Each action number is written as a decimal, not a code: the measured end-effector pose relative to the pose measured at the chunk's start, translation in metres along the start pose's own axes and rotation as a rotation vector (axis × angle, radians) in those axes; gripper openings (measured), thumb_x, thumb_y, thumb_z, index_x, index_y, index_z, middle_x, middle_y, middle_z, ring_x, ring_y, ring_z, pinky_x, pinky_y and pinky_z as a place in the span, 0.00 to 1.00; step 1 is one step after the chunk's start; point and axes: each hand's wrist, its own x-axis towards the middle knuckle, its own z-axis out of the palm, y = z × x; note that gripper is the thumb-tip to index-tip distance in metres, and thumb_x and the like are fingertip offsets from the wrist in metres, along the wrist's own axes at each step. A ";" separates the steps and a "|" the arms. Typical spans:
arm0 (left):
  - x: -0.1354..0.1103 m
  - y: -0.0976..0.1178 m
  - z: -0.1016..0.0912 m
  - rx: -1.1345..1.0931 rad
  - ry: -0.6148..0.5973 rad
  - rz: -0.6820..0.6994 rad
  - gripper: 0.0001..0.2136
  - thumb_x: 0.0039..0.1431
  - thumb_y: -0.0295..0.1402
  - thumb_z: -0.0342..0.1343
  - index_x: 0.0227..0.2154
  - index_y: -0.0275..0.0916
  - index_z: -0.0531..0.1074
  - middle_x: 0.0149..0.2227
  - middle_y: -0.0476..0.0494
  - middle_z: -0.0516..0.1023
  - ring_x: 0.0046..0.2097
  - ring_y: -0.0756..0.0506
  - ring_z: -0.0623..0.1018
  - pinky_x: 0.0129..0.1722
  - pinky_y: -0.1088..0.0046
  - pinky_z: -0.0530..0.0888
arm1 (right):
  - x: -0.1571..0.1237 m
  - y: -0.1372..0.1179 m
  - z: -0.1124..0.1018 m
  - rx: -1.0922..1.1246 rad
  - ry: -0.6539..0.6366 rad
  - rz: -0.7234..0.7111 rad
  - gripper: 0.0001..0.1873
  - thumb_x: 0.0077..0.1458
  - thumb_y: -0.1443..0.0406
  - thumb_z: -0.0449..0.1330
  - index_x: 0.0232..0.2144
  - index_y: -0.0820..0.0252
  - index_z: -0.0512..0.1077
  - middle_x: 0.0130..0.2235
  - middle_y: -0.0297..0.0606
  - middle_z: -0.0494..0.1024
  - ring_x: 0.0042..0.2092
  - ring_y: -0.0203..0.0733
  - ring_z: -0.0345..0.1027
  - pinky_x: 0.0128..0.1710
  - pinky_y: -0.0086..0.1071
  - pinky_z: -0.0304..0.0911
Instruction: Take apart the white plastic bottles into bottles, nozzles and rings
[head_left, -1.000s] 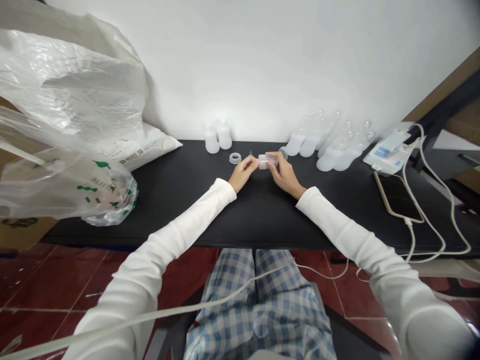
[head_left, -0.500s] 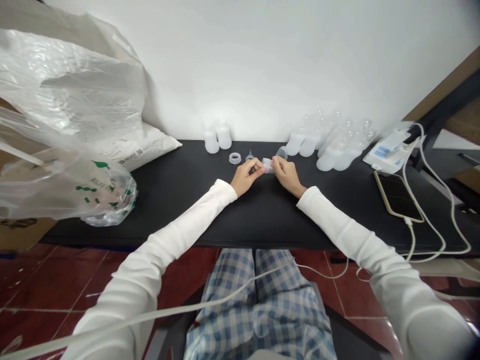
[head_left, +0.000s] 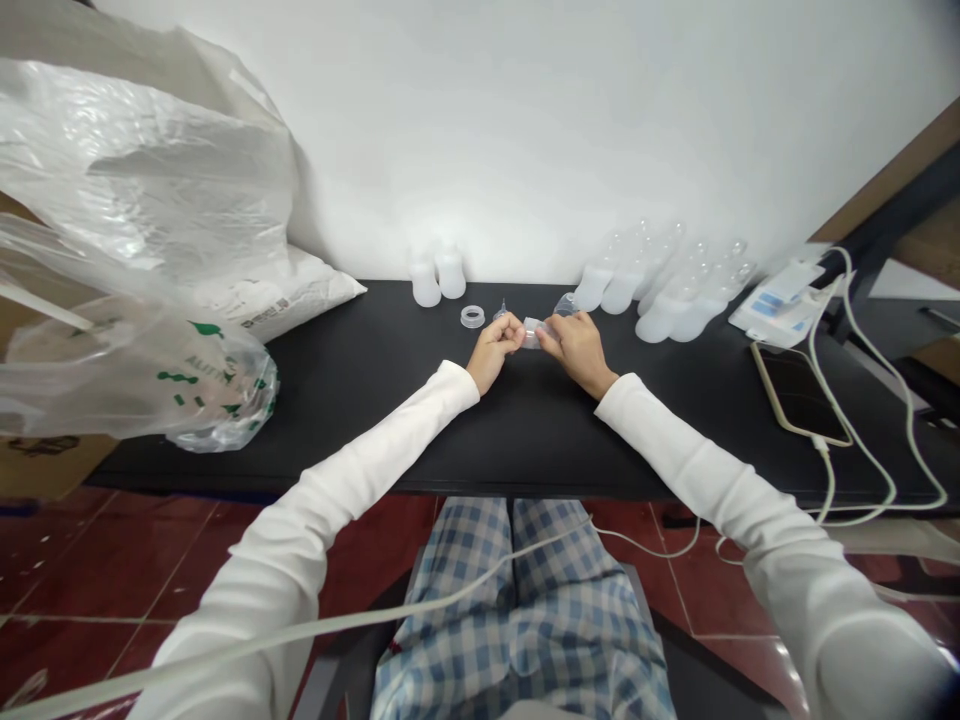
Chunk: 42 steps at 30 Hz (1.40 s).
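Note:
My left hand (head_left: 493,350) and my right hand (head_left: 575,343) meet over the black table (head_left: 525,430), with fingers pinching a small clear plastic piece (head_left: 532,333) from both sides. Its exact shape is partly hidden by my fingers. Just behind my right hand lies a clear bottle part (head_left: 566,305). A small clear teat (head_left: 500,310) stands just beyond my left fingers, and a translucent screw ring (head_left: 472,317) lies further left.
Two white bottles (head_left: 438,277) stand by the wall, with several frosted bottles (head_left: 667,290) to the right. A phone (head_left: 799,394) on a cable and a packet (head_left: 777,305) lie at the right. A white sack (head_left: 300,295) and a plastic bag (head_left: 135,200) crowd the left.
My hands have drawn closer together. The translucent piece held between them looks shorter and flatter than a second ago, and more of the clear bottle part shows behind my right hand.

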 end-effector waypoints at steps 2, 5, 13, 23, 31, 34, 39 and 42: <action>-0.001 -0.001 0.001 -0.030 0.021 -0.024 0.14 0.59 0.40 0.57 0.25 0.41 0.60 0.24 0.52 0.60 0.28 0.50 0.62 0.29 0.72 0.63 | 0.001 -0.001 -0.003 0.026 -0.020 -0.030 0.32 0.62 0.36 0.47 0.27 0.54 0.69 0.25 0.37 0.68 0.30 0.43 0.58 0.45 0.44 0.60; -0.001 -0.003 0.000 -0.081 0.027 -0.085 0.15 0.59 0.42 0.57 0.25 0.41 0.59 0.24 0.51 0.61 0.26 0.51 0.62 0.27 0.72 0.62 | 0.002 -0.004 -0.006 0.050 -0.046 -0.074 0.31 0.61 0.36 0.50 0.28 0.54 0.70 0.26 0.37 0.67 0.32 0.44 0.61 0.47 0.45 0.61; 0.002 -0.006 -0.004 -0.098 0.014 -0.102 0.23 0.59 0.55 0.58 0.24 0.40 0.61 0.23 0.51 0.63 0.25 0.52 0.63 0.24 0.72 0.60 | -0.002 -0.015 -0.001 0.136 0.046 0.002 0.29 0.63 0.39 0.50 0.31 0.55 0.71 0.28 0.38 0.73 0.31 0.42 0.62 0.42 0.41 0.61; -0.004 -0.005 -0.001 0.337 -0.088 0.249 0.18 0.62 0.51 0.59 0.38 0.39 0.74 0.39 0.44 0.78 0.40 0.48 0.77 0.39 0.71 0.72 | -0.004 -0.018 0.001 0.528 0.199 0.459 0.31 0.62 0.39 0.51 0.22 0.55 0.60 0.18 0.28 0.63 0.22 0.34 0.57 0.28 0.32 0.56; -0.005 -0.003 -0.007 0.479 -0.096 0.356 0.13 0.67 0.45 0.55 0.38 0.40 0.77 0.40 0.43 0.81 0.42 0.46 0.78 0.45 0.69 0.73 | -0.003 -0.016 0.002 0.550 0.143 0.435 0.29 0.63 0.40 0.50 0.25 0.55 0.64 0.19 0.27 0.65 0.21 0.33 0.58 0.29 0.32 0.58; -0.005 -0.002 -0.007 0.496 -0.071 0.324 0.14 0.68 0.45 0.54 0.38 0.40 0.77 0.40 0.44 0.81 0.41 0.47 0.78 0.46 0.69 0.74 | -0.003 -0.015 0.003 0.535 0.102 0.441 0.30 0.63 0.38 0.48 0.26 0.55 0.65 0.19 0.27 0.65 0.22 0.33 0.59 0.29 0.31 0.58; -0.003 -0.001 -0.009 0.438 -0.025 0.282 0.19 0.67 0.51 0.52 0.35 0.40 0.75 0.37 0.45 0.80 0.39 0.47 0.76 0.45 0.69 0.73 | -0.004 -0.015 0.004 0.557 -0.012 0.422 0.29 0.63 0.37 0.47 0.30 0.54 0.63 0.21 0.26 0.66 0.25 0.34 0.61 0.31 0.31 0.58; -0.001 -0.002 -0.011 0.377 0.006 0.252 0.22 0.65 0.56 0.51 0.33 0.40 0.72 0.36 0.46 0.78 0.38 0.47 0.75 0.44 0.70 0.72 | -0.004 -0.016 0.005 0.582 -0.093 0.378 0.27 0.60 0.37 0.53 0.34 0.54 0.63 0.24 0.26 0.67 0.27 0.35 0.61 0.33 0.32 0.58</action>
